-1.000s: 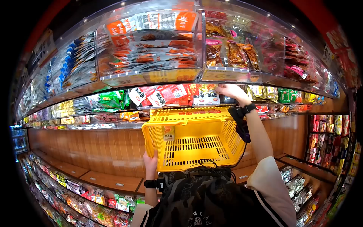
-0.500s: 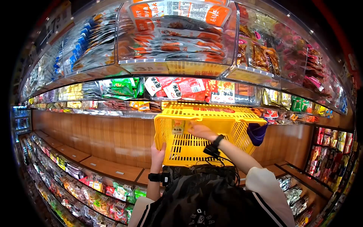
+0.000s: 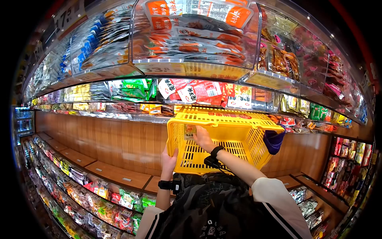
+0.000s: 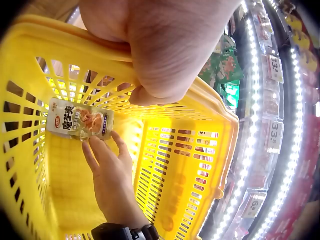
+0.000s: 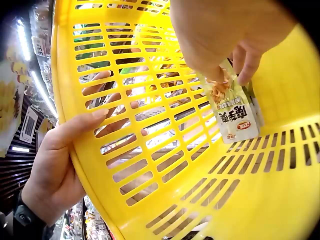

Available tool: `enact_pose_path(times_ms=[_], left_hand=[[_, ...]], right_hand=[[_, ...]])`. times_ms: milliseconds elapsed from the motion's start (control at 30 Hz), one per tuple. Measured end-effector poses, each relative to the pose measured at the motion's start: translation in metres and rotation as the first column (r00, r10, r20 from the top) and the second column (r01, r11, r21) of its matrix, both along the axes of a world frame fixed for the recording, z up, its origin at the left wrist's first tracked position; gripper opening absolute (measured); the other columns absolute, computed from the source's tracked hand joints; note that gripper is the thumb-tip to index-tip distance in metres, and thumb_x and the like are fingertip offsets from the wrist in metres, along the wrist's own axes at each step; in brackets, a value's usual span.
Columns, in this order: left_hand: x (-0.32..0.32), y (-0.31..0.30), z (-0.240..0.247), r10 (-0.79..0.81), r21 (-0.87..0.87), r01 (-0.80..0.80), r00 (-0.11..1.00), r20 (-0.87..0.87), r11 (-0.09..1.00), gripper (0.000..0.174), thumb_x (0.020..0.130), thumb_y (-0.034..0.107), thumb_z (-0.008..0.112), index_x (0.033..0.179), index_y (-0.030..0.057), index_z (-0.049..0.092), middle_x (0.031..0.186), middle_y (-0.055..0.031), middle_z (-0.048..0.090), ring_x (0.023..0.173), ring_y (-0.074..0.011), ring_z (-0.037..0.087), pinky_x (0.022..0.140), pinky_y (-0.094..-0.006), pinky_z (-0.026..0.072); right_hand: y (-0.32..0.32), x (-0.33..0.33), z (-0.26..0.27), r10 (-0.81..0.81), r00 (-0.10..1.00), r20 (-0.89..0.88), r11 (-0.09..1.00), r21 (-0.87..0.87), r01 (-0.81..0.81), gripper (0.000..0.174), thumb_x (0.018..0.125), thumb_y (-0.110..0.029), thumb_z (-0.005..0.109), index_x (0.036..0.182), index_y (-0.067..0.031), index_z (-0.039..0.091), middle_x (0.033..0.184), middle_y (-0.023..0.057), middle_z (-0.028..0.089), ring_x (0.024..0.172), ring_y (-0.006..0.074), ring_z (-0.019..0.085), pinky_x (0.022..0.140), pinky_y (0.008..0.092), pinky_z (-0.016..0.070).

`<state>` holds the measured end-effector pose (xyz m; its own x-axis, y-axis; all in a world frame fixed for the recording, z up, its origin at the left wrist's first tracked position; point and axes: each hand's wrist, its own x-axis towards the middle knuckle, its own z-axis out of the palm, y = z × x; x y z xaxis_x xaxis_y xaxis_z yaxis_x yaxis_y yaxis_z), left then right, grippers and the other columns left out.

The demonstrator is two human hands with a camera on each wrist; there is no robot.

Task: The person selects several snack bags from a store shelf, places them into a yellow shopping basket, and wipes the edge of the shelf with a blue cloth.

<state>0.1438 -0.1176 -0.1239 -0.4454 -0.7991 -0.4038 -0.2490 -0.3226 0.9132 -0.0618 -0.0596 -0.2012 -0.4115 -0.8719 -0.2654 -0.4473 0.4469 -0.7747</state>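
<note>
My left hand (image 3: 169, 160) grips the left side wall of a yellow plastic basket (image 3: 258, 139). In the right wrist view the left thumb (image 5: 82, 122) lies on the inner face and the fingers show through the slots behind. My right hand (image 3: 203, 138) is inside the basket, close to that same wall. It pinches one end of a small snack packet (image 5: 232, 117) with dark lettering and a food picture. The packet (image 4: 82, 120) stands against the slotted wall in the left wrist view. Behind it, the edge of what looks like a second packet (image 5: 255, 107) shows.
Ahead are shelves with clear bins of snack packets (image 3: 195, 47). Red packets (image 3: 195, 91) and green packets (image 3: 133, 89) lie on the shelf just behind the basket. A purple cloth-like thing (image 3: 273, 142) hangs at the basket's right side. More packets (image 3: 91, 195) line the lower left.
My right hand has come down from the shelf into the basket and moved left to its side wall. The view has shifted, while my left hand keeps its grip on the basket.
</note>
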Motion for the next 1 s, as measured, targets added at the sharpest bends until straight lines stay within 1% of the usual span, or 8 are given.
enact_pose_path(times_ms=[267, 367, 433, 633, 700, 767, 900, 1000], left_hand=[[0.000, -0.001, -0.001, -0.006, -0.016, 0.006, 1.000, -0.026, 1.000, 0.038, 0.098, 0.003, 0.061, 0.134, -0.0063, 0.053, 0.115, -0.0134, 0.070, 0.101, -0.0188, 0.066, 0.087, -0.0307, 0.0529], [0.002, 0.001, -0.007, -0.006, -0.032, 0.006, 1.000, -0.008, 0.999, 0.037, 0.098, 0.003, 0.061, 0.134, -0.0058, 0.054, 0.115, -0.0128, 0.070, 0.101, -0.0190, 0.066, 0.087, -0.0311, 0.0527], [0.002, -0.001, -0.008, -0.013, -0.032, 0.014, 1.000, 0.012, 0.999, 0.037, 0.098, 0.003, 0.062, 0.133, -0.0055, 0.054, 0.115, -0.0124, 0.070, 0.101, -0.0191, 0.066, 0.087, -0.0312, 0.0525], [0.005, 0.001, -0.007, 0.002, 0.016, -0.002, 1.000, -0.030, 1.000, 0.037, 0.098, 0.001, 0.061, 0.134, -0.0051, 0.054, 0.116, -0.0133, 0.070, 0.101, -0.0193, 0.067, 0.086, -0.0310, 0.0528], [0.011, 0.002, -0.017, -0.002, 0.021, 0.002, 1.000, -0.005, 1.000, 0.038, 0.098, 0.001, 0.061, 0.135, -0.0051, 0.053, 0.116, -0.0139, 0.070, 0.101, -0.0193, 0.067, 0.086, -0.0308, 0.0529], [0.011, 0.002, -0.020, -0.009, 0.048, 0.009, 1.000, -0.007, 0.999, 0.039, 0.098, 0.001, 0.061, 0.136, -0.0049, 0.053, 0.117, -0.0138, 0.069, 0.102, -0.0191, 0.066, 0.086, -0.0308, 0.0529], [0.008, 0.002, -0.014, -0.014, 0.022, 0.014, 1.000, 0.007, 1.000, 0.040, 0.098, 0.000, 0.060, 0.137, -0.0047, 0.052, 0.118, -0.0141, 0.069, 0.102, -0.0191, 0.066, 0.087, -0.0309, 0.0527], [0.007, 0.002, -0.014, -0.007, 0.012, 0.007, 1.000, -0.003, 1.000, 0.041, 0.098, 0.000, 0.060, 0.138, -0.0047, 0.052, 0.117, -0.0141, 0.069, 0.102, -0.0193, 0.066, 0.087, -0.0308, 0.0526]], right_hand=[[-0.003, 0.009, -0.001, -0.151, 0.988, -0.044, 0.982, -0.119, 0.144, 0.024, 0.088, -0.013, 0.070, 0.103, 0.0018, 0.059, 0.101, 0.0232, 0.064, 0.097, 0.0385, 0.063, 0.087, 0.0466, 0.0510], [0.003, 0.011, -0.008, -0.128, 0.891, 0.435, 0.990, -0.001, 0.142, 0.028, 0.086, -0.015, 0.075, 0.106, 0.0006, 0.062, 0.097, 0.0187, 0.069, 0.089, 0.0319, 0.068, 0.082, 0.0409, 0.0541], [0.001, 0.004, 0.002, -0.020, 0.914, 0.406, 0.998, 0.060, -0.005, 0.029, 0.086, -0.017, 0.079, 0.105, -0.0020, 0.065, 0.098, 0.0122, 0.073, 0.088, 0.0224, 0.071, 0.078, 0.0348, 0.0553], [0.025, -0.077, 0.142, 0.256, 0.862, 0.438, 0.920, 0.165, -0.357, 0.036, 0.090, -0.026, 0.076, 0.113, -0.0008, 0.063, 0.113, 0.0179, 0.070, 0.102, 0.0254, 0.069, 0.083, 0.0360, 0.0542], [0.045, -0.121, 0.189, 0.391, 0.747, 0.537, 0.894, -0.027, -0.448, 0.040, 0.093, -0.024, 0.074, 0.122, -0.0011, 0.058, 0.117, 0.0149, 0.070, 0.106, 0.0206, 0.067, 0.083, 0.0344, 0.0554], [0.069, -0.155, 0.231, 0.280, 0.627, 0.727, 0.953, -0.134, -0.270, 0.044, 0.097, -0.018, 0.069, 0.133, -0.0026, 0.050, 0.112, 0.0114, 0.070, 0.105, 0.0152, 0.066, 0.083, 0.0303, 0.0561], [0.092, -0.214, 0.282, -0.198, 0.737, 0.646, 0.971, 0.026, 0.237, 0.045, 0.100, -0.006, 0.061, 0.139, -0.0021, 0.040, 0.096, 0.0034, 0.069, 0.087, 0.0082, 0.066, 0.074, 0.0221, 0.0530], [0.095, -0.271, 0.239, -0.364, 0.688, 0.627, 0.900, 0.046, 0.434, 0.027, 0.104, -0.016, 0.056, 0.123, 0.0026, 0.059, 0.086, -0.0050, 0.058, 0.064, 0.0015, 0.041, 0.060, 0.0211, 0.0393]])
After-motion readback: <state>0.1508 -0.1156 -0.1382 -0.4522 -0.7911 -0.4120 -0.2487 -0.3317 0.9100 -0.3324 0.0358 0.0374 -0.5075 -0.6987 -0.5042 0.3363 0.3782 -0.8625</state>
